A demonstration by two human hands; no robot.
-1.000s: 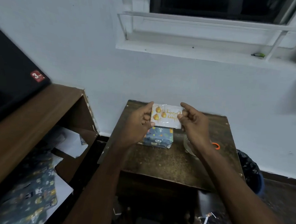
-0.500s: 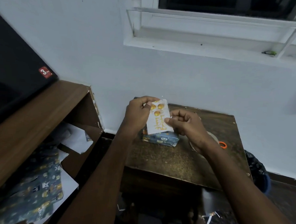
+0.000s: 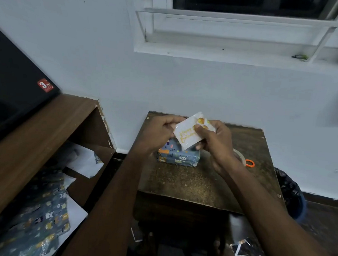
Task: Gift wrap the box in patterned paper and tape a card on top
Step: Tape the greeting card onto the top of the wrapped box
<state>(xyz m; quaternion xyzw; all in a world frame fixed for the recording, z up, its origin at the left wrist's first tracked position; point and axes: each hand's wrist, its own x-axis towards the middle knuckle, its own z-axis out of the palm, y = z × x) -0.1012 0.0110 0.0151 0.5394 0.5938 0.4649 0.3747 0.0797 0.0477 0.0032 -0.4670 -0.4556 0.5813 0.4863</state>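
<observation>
Both hands up above the wrapped box point(image 3: 179, 157), each pinching one end of the greeting card point(image 3: 189, 134): left hand point(image 3: 160, 132) on the lower-left edge, right hand point(image 3: 216, 139) with thumb over the orange balloons at the upper right. Box already wrapped in blue animal-print paper, sitting on the small brown desk point(image 3: 200, 181), directly beneath the tilted card. Best to level the card, centre it over the top face, press flat with one hand, then reach for the tape roll point(image 3: 239, 157) just right of the box, beside the orange scissor handle point(image 3: 250, 163). Gold script on card, probably "Happy Birthday", too blurred to confirm. Red sticker point(image 3: 45, 85) on the black panel at left: a large "3", rest unreadable.
</observation>
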